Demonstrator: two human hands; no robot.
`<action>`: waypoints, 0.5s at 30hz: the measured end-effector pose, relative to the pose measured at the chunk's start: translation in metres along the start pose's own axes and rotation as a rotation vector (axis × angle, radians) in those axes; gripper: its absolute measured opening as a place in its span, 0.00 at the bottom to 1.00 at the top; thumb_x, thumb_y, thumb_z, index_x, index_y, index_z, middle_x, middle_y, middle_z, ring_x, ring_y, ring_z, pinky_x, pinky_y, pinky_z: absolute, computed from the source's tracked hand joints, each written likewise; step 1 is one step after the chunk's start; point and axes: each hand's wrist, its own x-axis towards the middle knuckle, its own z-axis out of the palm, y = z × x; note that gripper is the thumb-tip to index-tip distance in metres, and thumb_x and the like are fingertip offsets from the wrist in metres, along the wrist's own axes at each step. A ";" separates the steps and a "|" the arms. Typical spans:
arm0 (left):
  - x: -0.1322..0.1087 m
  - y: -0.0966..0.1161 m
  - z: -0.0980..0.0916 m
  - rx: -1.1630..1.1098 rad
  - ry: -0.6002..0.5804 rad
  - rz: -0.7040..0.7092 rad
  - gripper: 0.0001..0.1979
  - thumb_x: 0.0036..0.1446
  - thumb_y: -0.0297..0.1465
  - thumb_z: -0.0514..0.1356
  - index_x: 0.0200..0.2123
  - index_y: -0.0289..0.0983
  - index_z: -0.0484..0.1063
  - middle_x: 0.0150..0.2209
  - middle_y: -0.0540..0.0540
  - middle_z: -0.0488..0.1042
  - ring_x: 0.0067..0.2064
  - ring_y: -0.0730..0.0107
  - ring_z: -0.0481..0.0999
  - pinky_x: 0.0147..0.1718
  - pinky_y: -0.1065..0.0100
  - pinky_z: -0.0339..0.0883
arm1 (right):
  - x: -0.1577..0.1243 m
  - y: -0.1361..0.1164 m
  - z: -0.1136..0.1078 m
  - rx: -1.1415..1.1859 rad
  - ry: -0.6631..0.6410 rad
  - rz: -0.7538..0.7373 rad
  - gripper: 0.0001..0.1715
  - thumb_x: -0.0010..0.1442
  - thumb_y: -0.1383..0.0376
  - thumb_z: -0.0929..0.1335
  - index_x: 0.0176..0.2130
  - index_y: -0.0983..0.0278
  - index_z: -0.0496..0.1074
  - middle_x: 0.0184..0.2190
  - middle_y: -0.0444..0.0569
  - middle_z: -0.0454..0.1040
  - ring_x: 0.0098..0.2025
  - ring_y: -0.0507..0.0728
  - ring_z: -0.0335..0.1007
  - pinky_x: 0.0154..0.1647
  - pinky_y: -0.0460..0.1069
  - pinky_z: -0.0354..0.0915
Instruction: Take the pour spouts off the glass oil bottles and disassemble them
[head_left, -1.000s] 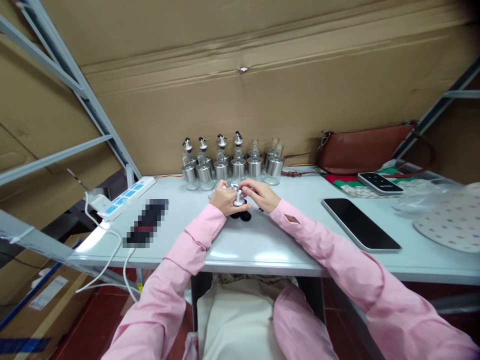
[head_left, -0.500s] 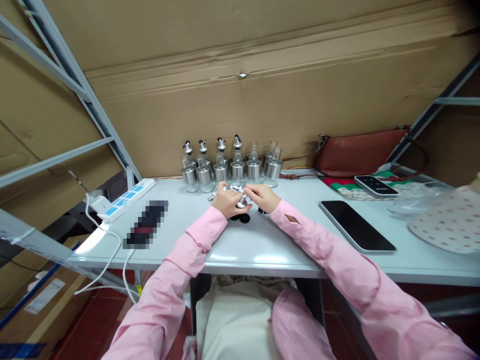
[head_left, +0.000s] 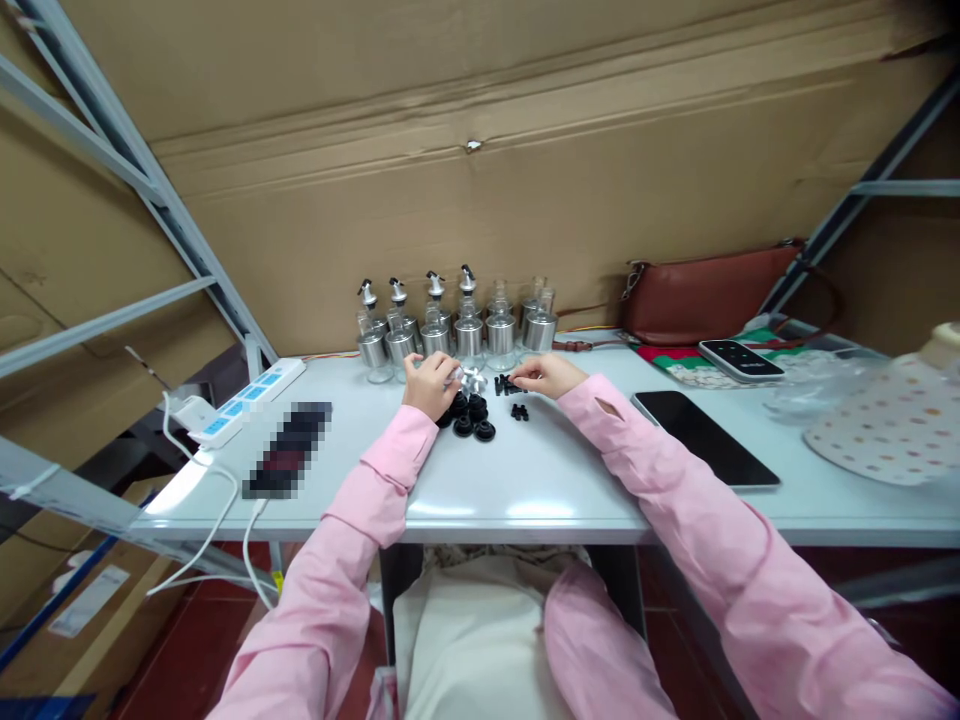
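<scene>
My left hand [head_left: 430,386] is closed, with a silver spout cap [head_left: 454,374] partly showing at its fingertips. Beside it lie more silver spout caps [head_left: 475,380], and just below, a cluster of round black stoppers [head_left: 474,407]. My right hand [head_left: 553,377] has its thumb and fingertips pinched together at a row of small black plastic pieces [head_left: 501,384]; whether a piece is between them is too small to tell. A second little group of black pieces [head_left: 519,412] lies below. Behind stand glass bottles with steel sleeves [head_left: 469,335], several topped by silver pourers [head_left: 436,285].
On the left of the table [head_left: 517,500] are a power strip [head_left: 251,403] and a blurred-out phone-like object [head_left: 287,450]. At right lie a large phone [head_left: 705,437], a smaller device [head_left: 741,360], a brown bag [head_left: 709,295] and a dotted hat [head_left: 889,420]. Cardboard [head_left: 450,210] forms the back wall.
My hands have moved apart. The left went slightly left with the silver cap; the right let go of it and moved right to the small black pieces. The black stoppers are now uncovered.
</scene>
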 end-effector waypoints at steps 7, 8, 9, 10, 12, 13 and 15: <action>0.001 0.002 -0.001 -0.012 0.008 -0.009 0.04 0.56 0.31 0.54 0.32 0.38 0.67 0.33 0.49 0.74 0.36 0.70 0.71 0.47 0.58 0.47 | -0.002 -0.001 0.004 -0.025 -0.029 0.089 0.12 0.48 0.73 0.65 0.36 0.67 0.72 0.23 0.44 0.74 0.24 0.50 0.69 0.31 0.44 0.64; 0.001 0.002 -0.001 -0.013 0.007 -0.015 0.04 0.56 0.31 0.53 0.31 0.38 0.67 0.32 0.49 0.74 0.36 0.69 0.71 0.47 0.58 0.48 | -0.002 -0.001 0.005 -0.018 -0.058 0.099 0.10 0.49 0.73 0.65 0.34 0.66 0.72 0.21 0.43 0.74 0.23 0.49 0.69 0.30 0.44 0.64; 0.001 0.002 -0.001 -0.014 0.005 -0.019 0.05 0.56 0.31 0.53 0.31 0.38 0.67 0.32 0.49 0.74 0.36 0.69 0.71 0.47 0.58 0.48 | -0.002 0.000 0.006 -0.015 -0.098 0.113 0.07 0.49 0.72 0.65 0.31 0.66 0.72 0.19 0.42 0.72 0.22 0.49 0.68 0.28 0.44 0.64; 0.001 0.003 -0.001 -0.016 0.003 -0.021 0.05 0.56 0.31 0.53 0.31 0.38 0.67 0.32 0.49 0.74 0.36 0.69 0.71 0.47 0.58 0.48 | -0.002 0.001 0.007 -0.017 -0.137 0.129 0.05 0.49 0.72 0.65 0.29 0.66 0.72 0.17 0.42 0.71 0.21 0.49 0.67 0.28 0.44 0.64; 0.001 0.003 -0.001 -0.018 0.001 -0.021 0.05 0.56 0.31 0.53 0.31 0.38 0.67 0.32 0.49 0.74 0.36 0.69 0.71 0.47 0.58 0.48 | -0.002 0.002 0.008 -0.022 -0.197 0.148 0.05 0.49 0.71 0.66 0.25 0.66 0.72 0.15 0.41 0.69 0.19 0.49 0.66 0.27 0.44 0.63; 0.001 0.003 -0.001 -0.017 0.000 -0.021 0.05 0.56 0.31 0.53 0.31 0.38 0.67 0.32 0.49 0.73 0.36 0.69 0.71 0.47 0.58 0.48 | -0.002 0.002 0.008 -0.024 -0.211 0.148 0.05 0.49 0.71 0.66 0.24 0.66 0.72 0.14 0.41 0.69 0.19 0.49 0.66 0.27 0.45 0.63; 0.001 0.002 0.000 -0.017 -0.003 -0.022 0.04 0.56 0.31 0.53 0.31 0.38 0.67 0.32 0.49 0.73 0.36 0.69 0.70 0.47 0.59 0.48 | -0.002 0.003 0.009 -0.027 -0.213 0.143 0.05 0.49 0.70 0.67 0.23 0.65 0.72 0.13 0.41 0.68 0.19 0.50 0.65 0.27 0.45 0.63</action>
